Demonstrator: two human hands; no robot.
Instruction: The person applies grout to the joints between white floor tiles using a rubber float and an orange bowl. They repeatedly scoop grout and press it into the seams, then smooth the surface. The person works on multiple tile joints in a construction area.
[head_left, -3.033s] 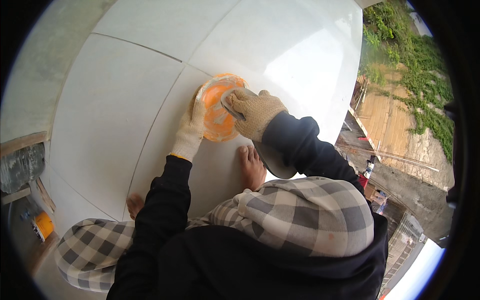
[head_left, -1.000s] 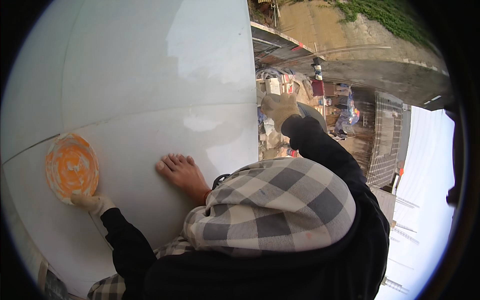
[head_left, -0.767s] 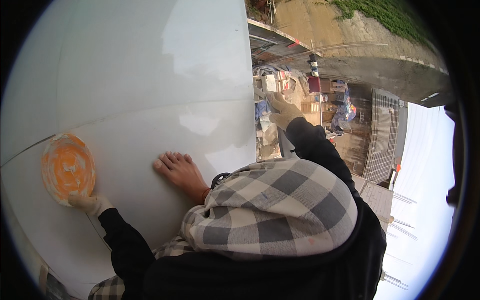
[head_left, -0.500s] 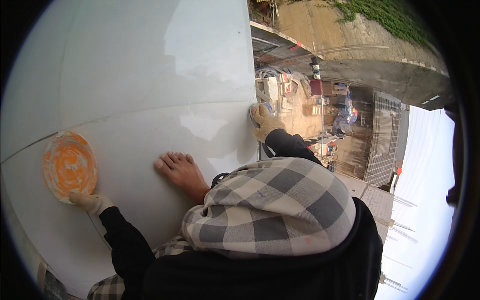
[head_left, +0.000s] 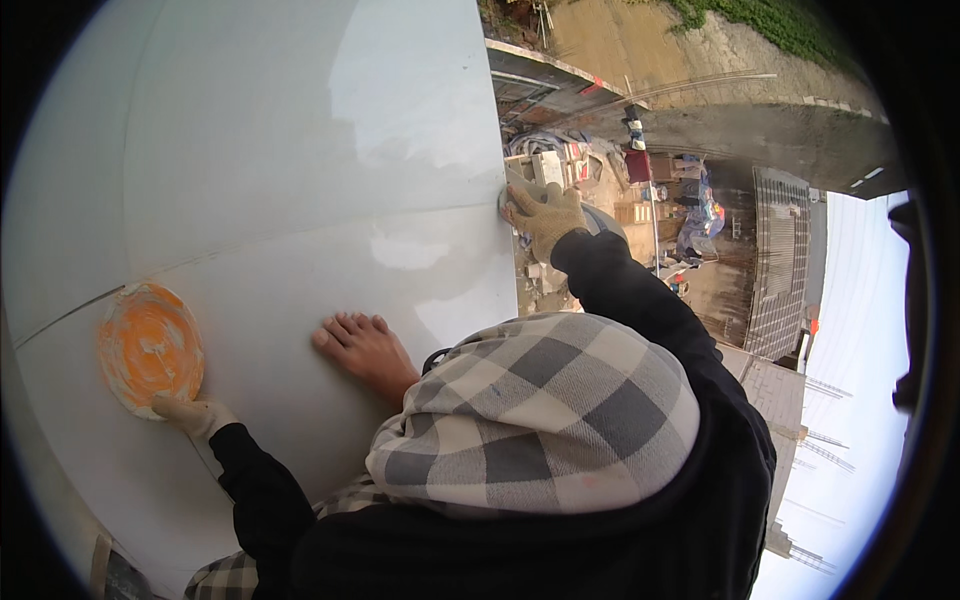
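Note:
My left hand [head_left: 192, 412], in a pale work glove, grips the near rim of a round orange dish [head_left: 152, 348] smeared with white paste. The dish is tipped so its inside shows, over the large glossy pale tiles [head_left: 250, 120]. Farther right, my right hand [head_left: 548, 220], also gloved, is at the right edge of the tiles. Its fingers reach onto that edge and seem to press a thin, pale thing there, mostly hidden by the glove. The tile joint running across the middle meets the edge near these fingers.
My bare foot [head_left: 365, 350] stands on the tiles between my hands. Grey-and-cream checked cloth [head_left: 540, 420] fills the lower middle. Past the tile edge, far below, lies a yard with stacked goods [head_left: 635, 212], a concrete wall [head_left: 790, 130] and a ribbed roof [head_left: 780, 265].
My right hand has moved slightly up along the tile edge, its arm stretched farther out and fingers more spread. The dish and my left hand have shifted a little right and nearer.

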